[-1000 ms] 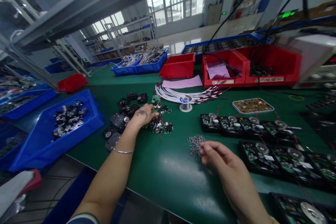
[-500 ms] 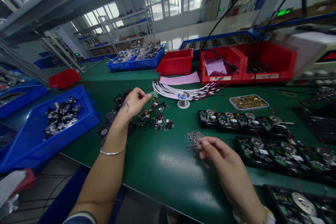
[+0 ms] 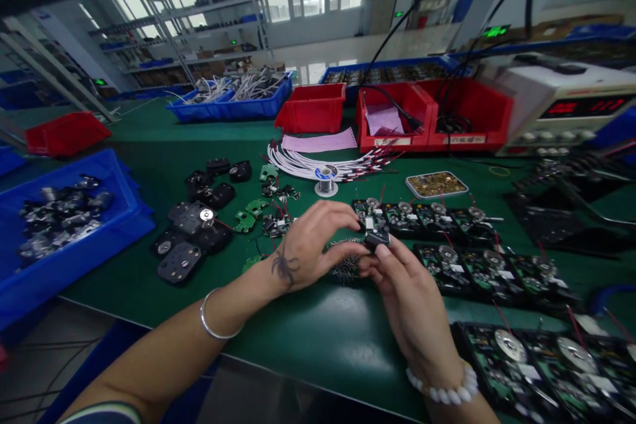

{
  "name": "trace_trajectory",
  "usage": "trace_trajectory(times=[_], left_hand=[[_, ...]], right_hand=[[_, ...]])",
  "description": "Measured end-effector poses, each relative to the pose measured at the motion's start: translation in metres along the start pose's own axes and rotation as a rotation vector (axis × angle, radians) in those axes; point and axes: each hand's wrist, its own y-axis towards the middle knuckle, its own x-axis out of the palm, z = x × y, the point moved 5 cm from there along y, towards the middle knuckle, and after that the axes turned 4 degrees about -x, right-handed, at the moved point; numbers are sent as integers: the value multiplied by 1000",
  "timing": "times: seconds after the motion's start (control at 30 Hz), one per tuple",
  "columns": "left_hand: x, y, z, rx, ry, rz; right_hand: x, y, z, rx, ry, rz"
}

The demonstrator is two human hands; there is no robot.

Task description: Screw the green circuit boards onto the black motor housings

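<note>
- The small dark part [image 3: 377,239] is in front of the person, between both hands, above the green table [image 3: 322,334].
- Right hand [image 3: 410,288]: grip clamped on the part from its four o'clock side, thumb and fingers pinching.
- Left hand [image 3: 315,242]: curled at the part's nine o'clock, thumb and forefinger apart at its edge; I cannot tell whether that grip clamps it.
- From the part, screws [image 3: 345,269] lie at eight o'clock, partly hidden.
- The solder spool [image 3: 326,179] stands between ten and eleven, black covers [image 3: 179,262] lie near nine.
</note>
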Motion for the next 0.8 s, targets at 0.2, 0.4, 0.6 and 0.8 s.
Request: trace_trajectory(times=[0.2,0.4,0.6,0.8], left_hand=[[1,0,-6,-142,65,-44],[11,-3,-4,-52,194,-95],[13,-6,3,105,238,-89],[13,-5,11,253,214,-153]], right_hand=[[1,-3,2,-5,9,11],[2,-5,6,-9,-44,-36],[-1,-3,2,-56,-23,-7],[-8,0,-2,-88,-212,84]])
